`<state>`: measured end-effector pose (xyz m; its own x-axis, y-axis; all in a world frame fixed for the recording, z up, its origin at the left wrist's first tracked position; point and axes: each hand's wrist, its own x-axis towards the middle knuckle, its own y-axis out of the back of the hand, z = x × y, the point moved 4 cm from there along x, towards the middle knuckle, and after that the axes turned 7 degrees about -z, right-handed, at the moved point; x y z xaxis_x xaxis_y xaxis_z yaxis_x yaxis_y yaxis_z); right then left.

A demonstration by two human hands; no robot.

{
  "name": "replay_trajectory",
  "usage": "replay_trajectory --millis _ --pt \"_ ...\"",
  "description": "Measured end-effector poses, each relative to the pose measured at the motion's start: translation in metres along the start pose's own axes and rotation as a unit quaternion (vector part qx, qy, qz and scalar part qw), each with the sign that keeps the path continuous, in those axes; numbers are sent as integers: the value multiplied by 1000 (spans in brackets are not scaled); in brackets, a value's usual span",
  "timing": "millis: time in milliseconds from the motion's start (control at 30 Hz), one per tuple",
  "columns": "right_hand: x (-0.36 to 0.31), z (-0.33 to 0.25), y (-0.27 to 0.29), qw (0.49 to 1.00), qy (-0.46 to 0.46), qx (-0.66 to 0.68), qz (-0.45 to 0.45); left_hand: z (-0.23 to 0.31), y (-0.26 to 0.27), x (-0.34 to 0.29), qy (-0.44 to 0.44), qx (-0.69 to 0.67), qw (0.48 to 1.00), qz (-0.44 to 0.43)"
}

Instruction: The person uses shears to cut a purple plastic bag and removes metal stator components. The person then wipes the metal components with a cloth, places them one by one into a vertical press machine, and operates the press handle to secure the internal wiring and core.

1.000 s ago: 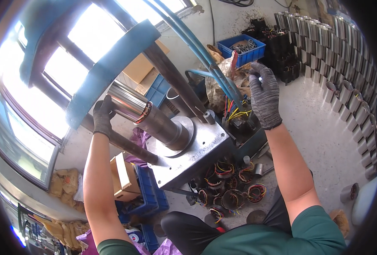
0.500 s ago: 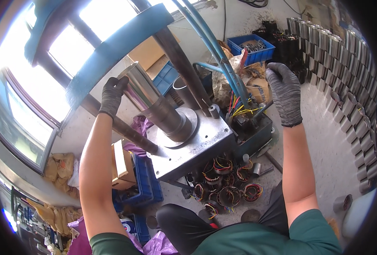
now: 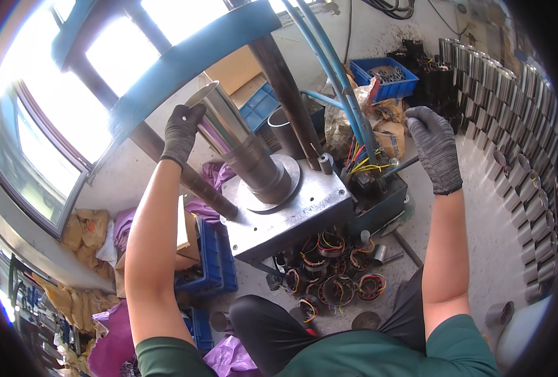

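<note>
A shiny hollow metal cylinder (image 3: 221, 116) stands tilted in the view on a darker metal sleeve (image 3: 257, 166), which rests on the round plate of a press table (image 3: 291, 217). My left hand (image 3: 183, 132), in a dark grey glove, is at the cylinder's upper left side with its fingers bent against the rim. My gloved right hand (image 3: 435, 149) is out to the right, fingers curled. A dark lever (image 3: 406, 166) runs up behind its palm; the grip itself is hidden from view.
A blue press frame (image 3: 194, 60) and dark columns (image 3: 285, 94) surround the cylinder. Several wound motor stators (image 3: 337, 290) lie on the floor below. Stacked metal cylinders (image 3: 511, 100) line the right side. Blue crates (image 3: 386, 78) stand behind and at left.
The whole view has shifted slightly, so the press appears farther right. My left hand stays at the cylinder's rim, and my right hand stays by the lever.
</note>
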<state>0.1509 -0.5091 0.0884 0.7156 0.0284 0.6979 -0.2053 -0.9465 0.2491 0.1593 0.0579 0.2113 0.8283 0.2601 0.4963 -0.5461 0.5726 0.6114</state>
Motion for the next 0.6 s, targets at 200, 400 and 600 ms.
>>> replay_trajectory --millis 200,400,600 --pt "-4 -4 7 994 -54 -59 -71 13 -17 -43 -20 -60 997 47" --pt "-41 -30 26 935 101 -284 -184 -39 -102 -187 3 -343 934 103" --pt "-75 -42 30 781 44 -326 -531 -118 -195 -284 59 -162 981 87"
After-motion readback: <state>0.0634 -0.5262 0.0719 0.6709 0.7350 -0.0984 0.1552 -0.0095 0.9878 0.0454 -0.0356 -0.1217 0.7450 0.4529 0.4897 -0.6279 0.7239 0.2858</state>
